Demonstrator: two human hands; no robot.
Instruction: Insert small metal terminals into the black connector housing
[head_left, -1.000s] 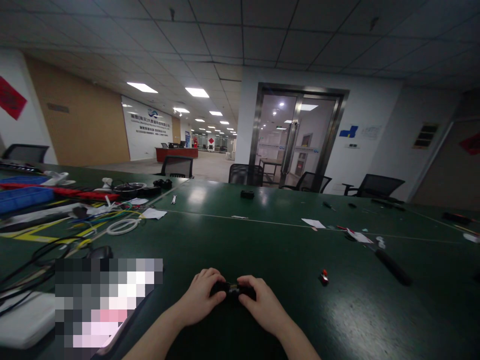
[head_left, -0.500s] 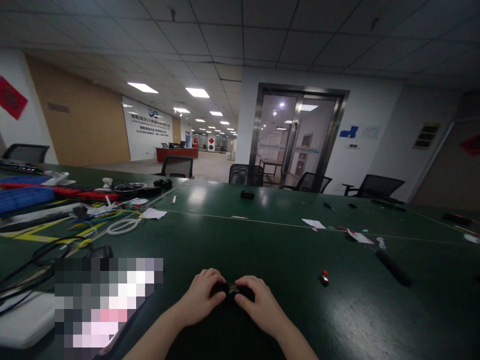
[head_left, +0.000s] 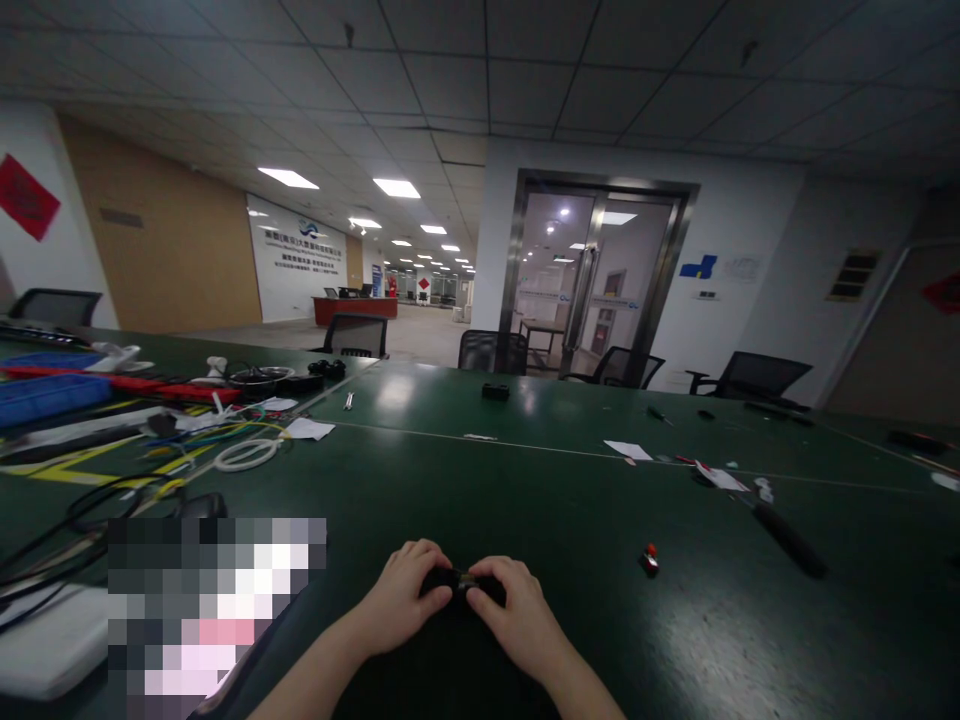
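Between my two hands is a small dark object, black with a yellowish bit at its middle; its kind cannot be made out. My left hand is closed on its left end, thumb in front and fingers behind. On the right end, my right hand grips it the same way. The hands are a short gap apart, low over the green table. Most of the object is hidden under the fingers.
Right of my hands lies a small red-and-silver item, with a dark-handled tool beyond it. A black box sits farther back. Cables, a blue tray and a white case crowd the left, beside a blurred-out patch.
My right hand has shifted very slightly to the left, toward my left hand, still holding the dark object. The left hand stays in place.
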